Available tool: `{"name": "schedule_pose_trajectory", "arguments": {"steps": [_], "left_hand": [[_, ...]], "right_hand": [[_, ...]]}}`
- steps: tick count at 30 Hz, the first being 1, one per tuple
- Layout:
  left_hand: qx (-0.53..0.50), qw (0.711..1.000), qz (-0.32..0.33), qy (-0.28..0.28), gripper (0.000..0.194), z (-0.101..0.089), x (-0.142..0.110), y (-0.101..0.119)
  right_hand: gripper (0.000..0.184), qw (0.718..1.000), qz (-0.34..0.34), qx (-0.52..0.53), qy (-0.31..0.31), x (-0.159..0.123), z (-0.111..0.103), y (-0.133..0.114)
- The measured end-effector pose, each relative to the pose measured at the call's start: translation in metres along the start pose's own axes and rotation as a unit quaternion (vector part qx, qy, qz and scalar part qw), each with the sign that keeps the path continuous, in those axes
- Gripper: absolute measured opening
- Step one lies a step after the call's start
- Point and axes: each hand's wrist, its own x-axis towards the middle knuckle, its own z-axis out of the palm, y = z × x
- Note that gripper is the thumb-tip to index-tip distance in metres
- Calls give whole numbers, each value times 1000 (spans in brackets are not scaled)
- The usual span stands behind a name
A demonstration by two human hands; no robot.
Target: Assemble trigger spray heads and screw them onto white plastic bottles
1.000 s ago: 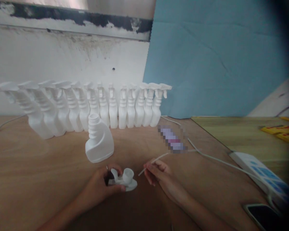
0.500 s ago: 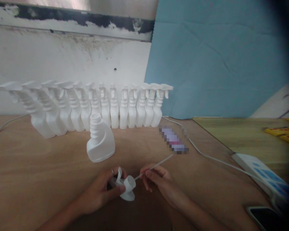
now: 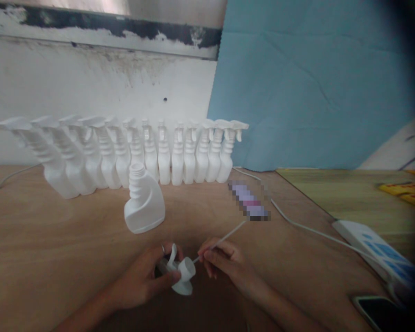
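Observation:
A white trigger spray head (image 3: 186, 272) is gripped by my left hand (image 3: 150, 274), with thumb and fingers closed around it. Between the thumb and fingers of my right hand (image 3: 226, 260) is a thin white dip tube (image 3: 231, 232). One end of the tube meets the round collar of the spray head; whether it sits inside cannot be made out. The other end points up and right. Beyond my left hand an open-necked white bottle (image 3: 147, 203) stands upright on the wooden table (image 3: 72, 235).
Several white spray bottles (image 3: 164, 161) with trigger heads stand in a row along the wall. A blurred-out phone-like object (image 3: 249, 200) lies right of centre. Farther right are a cable (image 3: 304, 227), a power strip (image 3: 373, 249) and a dark-screened device (image 3: 376, 313).
My right hand has shifted slightly left, nearer the spray head, along with the tube. The spray head has dipped a little in my left hand. The bottles have not moved.

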Motion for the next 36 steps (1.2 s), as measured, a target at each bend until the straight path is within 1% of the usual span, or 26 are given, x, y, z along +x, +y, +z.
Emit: {"name": "schedule_pose_trajectory", "arguments": {"steps": [6, 12, 20, 28, 36], "left_hand": [[46, 999, -2, 0, 22, 2, 0, 4], [34, 999, -8, 0, 23, 3, -1, 4], [42, 999, -3, 2, 22, 3, 0, 1], [57, 998, -4, -13, 21, 4, 0, 1], [76, 997, 23, -14, 20, 5, -5, -1]], "right_hand": [[25, 1000, 5, -23, -1, -3, 0, 3], [27, 999, 2, -43, -1, -4, 1, 3], [21, 998, -23, -47, -24, -4, 0, 7], [34, 988, -41, -147, -22, -6, 6, 3], [37, 984, -70, -162, -32, -10, 12, 1]]}}
